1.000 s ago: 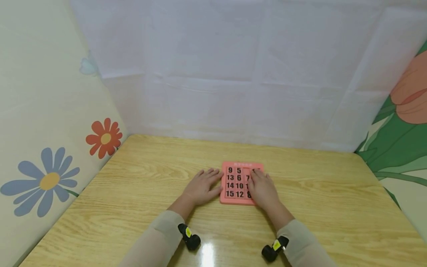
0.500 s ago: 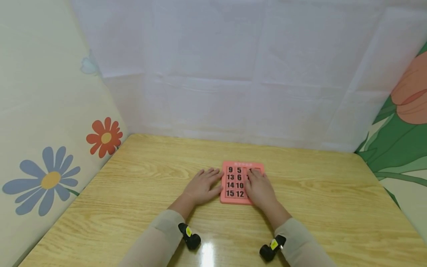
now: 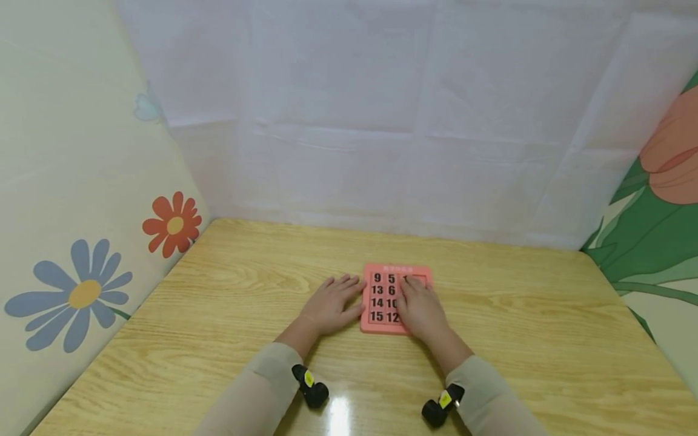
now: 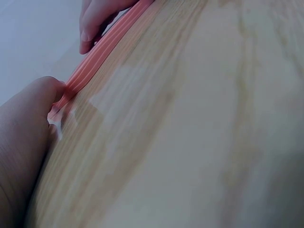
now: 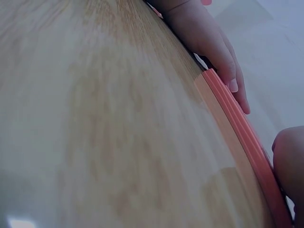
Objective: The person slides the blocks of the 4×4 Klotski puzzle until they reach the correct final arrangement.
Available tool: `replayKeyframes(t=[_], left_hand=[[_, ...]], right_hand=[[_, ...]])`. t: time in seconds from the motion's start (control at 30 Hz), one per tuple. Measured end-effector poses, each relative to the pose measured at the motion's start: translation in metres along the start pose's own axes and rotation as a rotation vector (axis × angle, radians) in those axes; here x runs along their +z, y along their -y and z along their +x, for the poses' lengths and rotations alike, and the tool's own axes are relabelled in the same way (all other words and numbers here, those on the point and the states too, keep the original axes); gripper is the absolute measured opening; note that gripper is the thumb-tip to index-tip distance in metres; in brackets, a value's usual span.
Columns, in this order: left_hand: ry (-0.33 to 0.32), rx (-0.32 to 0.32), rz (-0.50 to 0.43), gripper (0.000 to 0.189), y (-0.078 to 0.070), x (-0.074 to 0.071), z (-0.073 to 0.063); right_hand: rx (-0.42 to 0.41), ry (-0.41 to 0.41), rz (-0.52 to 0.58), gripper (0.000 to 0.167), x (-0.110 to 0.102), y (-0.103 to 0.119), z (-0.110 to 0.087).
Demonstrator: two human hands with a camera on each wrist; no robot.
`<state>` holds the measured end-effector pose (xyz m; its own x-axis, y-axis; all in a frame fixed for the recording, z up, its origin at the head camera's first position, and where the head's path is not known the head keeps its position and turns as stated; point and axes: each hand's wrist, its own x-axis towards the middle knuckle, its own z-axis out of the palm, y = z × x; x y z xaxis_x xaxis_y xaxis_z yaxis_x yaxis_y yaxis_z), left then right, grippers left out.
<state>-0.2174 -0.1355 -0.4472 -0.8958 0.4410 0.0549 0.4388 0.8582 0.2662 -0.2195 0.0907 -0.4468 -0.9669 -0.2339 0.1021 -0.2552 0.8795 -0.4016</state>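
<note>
A pink number slide puzzle (image 3: 384, 297) lies flat on the table, black digits on its tiles. Along its left edge rests my left hand (image 3: 331, 307), fingers extended and thumb against the side of the frame. My right hand (image 3: 422, 310) lies over the puzzle's right half, its fingertips on the upper tiles and covering much of the right columns. To the right of those fingertips, the top right slot shows bare. In the left wrist view, the left thumb (image 4: 35, 102) touches the puzzle's rim. The right wrist view shows the puzzle's side (image 5: 244, 133) between both hands.
The wood-grain table (image 3: 262, 260) reaches back to a white cloth (image 3: 338, 121). Flower-printed panels stand left (image 3: 82, 181) and right (image 3: 654, 242). A black camera sits on each wrist, at the left sleeve (image 3: 313, 390) and the right sleeve (image 3: 438, 409).
My right hand has slid left across the puzzle, and a top-row tile has shifted left with it, uncovering the slot at the top right. The left hand stays put.
</note>
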Motion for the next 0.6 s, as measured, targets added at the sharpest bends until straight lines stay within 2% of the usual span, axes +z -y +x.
replayKeyframes(t=[0.37, 0.6], left_hand=[[0.001, -0.009, -0.001, 0.062, -0.001, 0.001, 0.001], [0.002, -0.017, -0.015, 0.062, -0.003, 0.0, 0.001]], right_hand=[[-0.003, -0.003, 0.029, 0.051, 0.0, -0.002, -0.002], [-0.027, -0.037, 0.05, 0.05, -0.005, -0.016, -0.009]])
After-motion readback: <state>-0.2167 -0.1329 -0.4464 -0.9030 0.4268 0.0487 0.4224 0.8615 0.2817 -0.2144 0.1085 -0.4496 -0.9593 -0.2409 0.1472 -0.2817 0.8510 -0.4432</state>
